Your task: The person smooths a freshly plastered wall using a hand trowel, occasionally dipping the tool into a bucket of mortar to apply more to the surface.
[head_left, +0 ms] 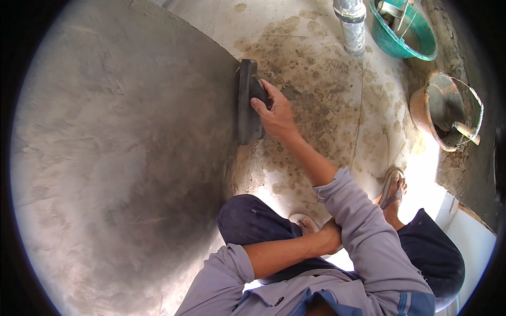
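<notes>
My right hand (279, 117) is closed round the grip of a dark plastering float (244, 102). The float's long flat face is set against the right-hand edge of a grey plastered wall (121, 131), which shows wet-looking patches and smears. Below it, my left forearm crosses in front of my body, and my left hand (330, 237) is tucked against my right sleeve. Its fingers are mostly hidden there.
A stained pale floor (327, 105) lies beyond my knees. At the upper right stand a green bucket (392, 42) with tools in it and a rusty bucket (421, 108) holding a wooden-handled tool (467, 132). A grey pipe (352, 29) rises near the green bucket.
</notes>
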{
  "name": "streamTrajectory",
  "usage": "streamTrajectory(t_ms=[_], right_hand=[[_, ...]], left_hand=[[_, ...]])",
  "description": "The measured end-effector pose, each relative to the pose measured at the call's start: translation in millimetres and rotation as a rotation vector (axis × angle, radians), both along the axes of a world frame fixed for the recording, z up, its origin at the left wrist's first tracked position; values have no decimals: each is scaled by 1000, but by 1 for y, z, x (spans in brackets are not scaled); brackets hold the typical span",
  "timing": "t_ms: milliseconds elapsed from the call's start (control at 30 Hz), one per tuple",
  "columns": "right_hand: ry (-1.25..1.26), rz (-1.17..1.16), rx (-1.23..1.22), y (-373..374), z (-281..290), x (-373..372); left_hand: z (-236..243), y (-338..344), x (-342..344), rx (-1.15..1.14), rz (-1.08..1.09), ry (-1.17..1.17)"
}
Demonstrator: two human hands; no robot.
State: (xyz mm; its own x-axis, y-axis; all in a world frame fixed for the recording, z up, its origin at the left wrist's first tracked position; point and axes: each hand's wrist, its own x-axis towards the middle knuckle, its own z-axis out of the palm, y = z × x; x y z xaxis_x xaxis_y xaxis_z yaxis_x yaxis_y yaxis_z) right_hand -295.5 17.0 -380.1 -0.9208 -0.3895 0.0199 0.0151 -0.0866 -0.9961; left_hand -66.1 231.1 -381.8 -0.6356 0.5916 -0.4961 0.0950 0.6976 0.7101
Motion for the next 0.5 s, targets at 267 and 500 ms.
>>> streamTrajectory(t_ms=[267, 500], right_hand=[[209, 259, 92, 51, 11, 48], [168, 4, 79, 19, 33, -11]], left_hand=[[74, -42, -50, -47, -368, 14], [40, -11, -26, -170, -492, 22]])
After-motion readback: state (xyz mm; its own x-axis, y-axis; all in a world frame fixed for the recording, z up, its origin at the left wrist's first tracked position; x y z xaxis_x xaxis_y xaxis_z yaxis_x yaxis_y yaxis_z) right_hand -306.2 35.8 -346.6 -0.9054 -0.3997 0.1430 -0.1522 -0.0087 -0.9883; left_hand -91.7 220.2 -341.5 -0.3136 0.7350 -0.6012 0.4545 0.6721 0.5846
